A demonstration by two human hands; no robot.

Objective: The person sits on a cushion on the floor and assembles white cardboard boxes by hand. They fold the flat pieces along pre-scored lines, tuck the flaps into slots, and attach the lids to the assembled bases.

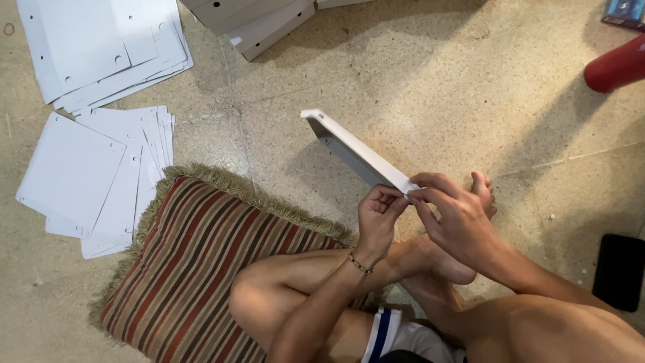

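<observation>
Your left hand and right hand meet at the near end of a flat white cardboard piece. Both hands are closed narrowly on it, fingertips pinching the same edge, and they touch each other there. The piece is held in the air above the floor, edge-on to the camera, slanting up and away to the left. Because it is seen edge-on, you cannot make out its full shape; a folded lip shows at the far end. The grip point itself is covered by your fingers.

You sit cross-legged; a foot shows just behind the right hand. A striped fringed cushion lies under your left leg. Two fanned stacks of white punched sheets lie well apart at upper left. White boxes are cut off at the top edge. A red object and a black flat object are cut off at the right.
</observation>
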